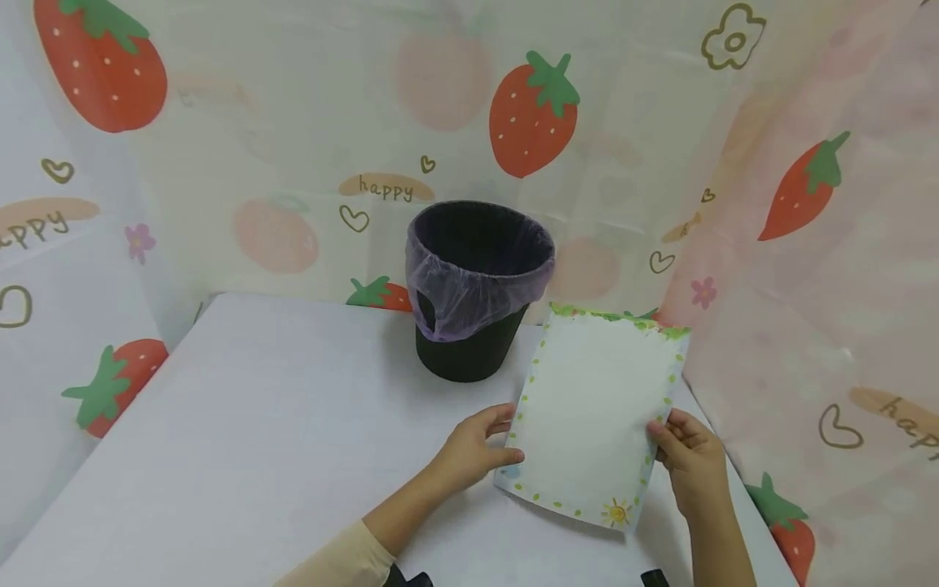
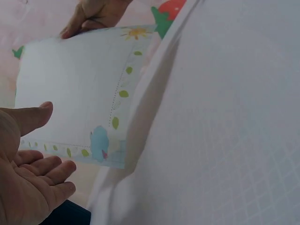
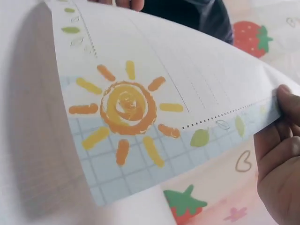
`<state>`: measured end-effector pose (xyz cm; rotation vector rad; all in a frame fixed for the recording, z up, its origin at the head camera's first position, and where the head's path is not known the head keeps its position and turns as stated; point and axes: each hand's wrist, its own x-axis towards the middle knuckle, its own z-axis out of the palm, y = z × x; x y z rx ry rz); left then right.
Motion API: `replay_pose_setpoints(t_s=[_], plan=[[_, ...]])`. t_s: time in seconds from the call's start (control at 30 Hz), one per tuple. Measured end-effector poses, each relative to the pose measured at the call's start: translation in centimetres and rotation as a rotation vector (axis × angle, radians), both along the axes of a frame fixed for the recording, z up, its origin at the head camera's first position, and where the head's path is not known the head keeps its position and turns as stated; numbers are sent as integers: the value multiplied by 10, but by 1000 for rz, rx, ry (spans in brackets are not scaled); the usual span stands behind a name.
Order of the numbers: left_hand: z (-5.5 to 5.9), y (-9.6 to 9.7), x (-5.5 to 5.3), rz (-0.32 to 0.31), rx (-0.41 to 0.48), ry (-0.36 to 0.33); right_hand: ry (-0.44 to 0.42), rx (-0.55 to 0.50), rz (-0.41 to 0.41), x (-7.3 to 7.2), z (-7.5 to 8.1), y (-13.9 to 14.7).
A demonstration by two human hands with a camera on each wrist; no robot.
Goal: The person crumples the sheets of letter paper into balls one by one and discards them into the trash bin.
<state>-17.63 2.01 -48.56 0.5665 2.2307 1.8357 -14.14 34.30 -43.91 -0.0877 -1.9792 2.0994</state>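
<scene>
A sheet of white paper [image 1: 590, 408] with a printed border of green leaves and a yellow-orange sun [image 3: 129, 108] is held up above the table, slightly bowed. My right hand [image 1: 693, 461] pinches its right edge, thumb on the printed face and fingers behind. At the opposite edge is my left hand [image 1: 469, 448]. In the left wrist view, the left thumb [image 2: 35, 117] stands well apart from the loosely bent fingers, with the paper's edge between them. Whether the left hand touches the paper, I cannot tell.
A black bin [image 1: 469, 359] lined with a purple plastic bag [image 1: 477, 297] stands at the back of the white-covered table [image 1: 293, 432]. Strawberry-printed curtains [image 1: 308, 106] hang behind and at both sides. Small dark objects [image 1: 654, 578] show at the bottom edge.
</scene>
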Motion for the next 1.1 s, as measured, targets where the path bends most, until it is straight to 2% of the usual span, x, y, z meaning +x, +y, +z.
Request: replay_pose_setpoints(t_s=[0.2,0.33,0.43,0.53,0.7,0.8,0.9,1.0,1.1], plan=[[12,-5,2,-69,55,-45,187,-40,119,1,14,-11],[23,-4,6,-99,33,-55,308,-71,246,0,21,-16],[28,-2,9,-93,9,-76,352,-62,339,-2,25,-18],[32,1,11,-80,4,-93,396,-84,394,-2,26,-21],[41,1,15,-87,16,-83,429,-84,433,-2,29,-30],[49,-3,18,-92,43,-69,381,-20,381,-2,33,-40],[56,-11,21,-88,90,-42,300,57,268,-5,36,-56],[61,-20,22,-60,133,-18,212,125,159,-9,38,-75],[64,-31,22,-24,170,-12,151,199,105,-12,40,-93]])
